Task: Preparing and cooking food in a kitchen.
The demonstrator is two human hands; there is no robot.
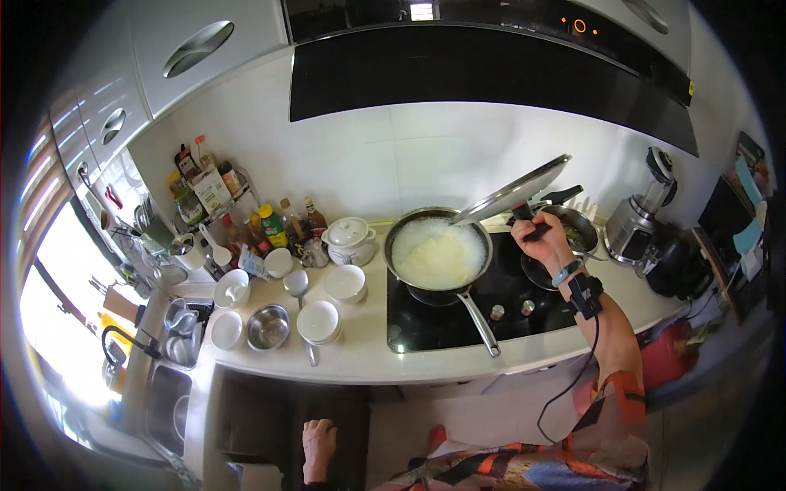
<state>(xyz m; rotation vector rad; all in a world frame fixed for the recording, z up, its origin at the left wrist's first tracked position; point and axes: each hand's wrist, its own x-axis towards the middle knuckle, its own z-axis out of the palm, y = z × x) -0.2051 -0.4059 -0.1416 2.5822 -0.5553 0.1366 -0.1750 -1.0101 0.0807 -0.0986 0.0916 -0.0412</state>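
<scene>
My right hand (pixel 540 236) grips the dark handle of a glass pan lid (pixel 513 190) and holds it tilted above the right rim of a frying pan (pixel 387 251). Pale yellow food (pixel 439 251) in white, foamy liquid fills the pan, which stands on the left of a black glass cooktop (pixel 442 331) with its metal handle (pixel 480 324) pointing towards me. My left hand (pixel 319 442) hangs low in front of the counter, fingers curled, away from everything on it; whether it holds anything cannot be told.
White bowls (pixel 319 322), a steel bowl (pixel 268 327), a serving spoon (pixel 296 285) and a lidded white pot (pixel 349 236) stand left of the cooktop. Behind are sauce bottles (pixel 272 226). A second pan (pixel 574 227) and a blender (pixel 635 215) are at right. The sink (pixel 169 405) lies far left.
</scene>
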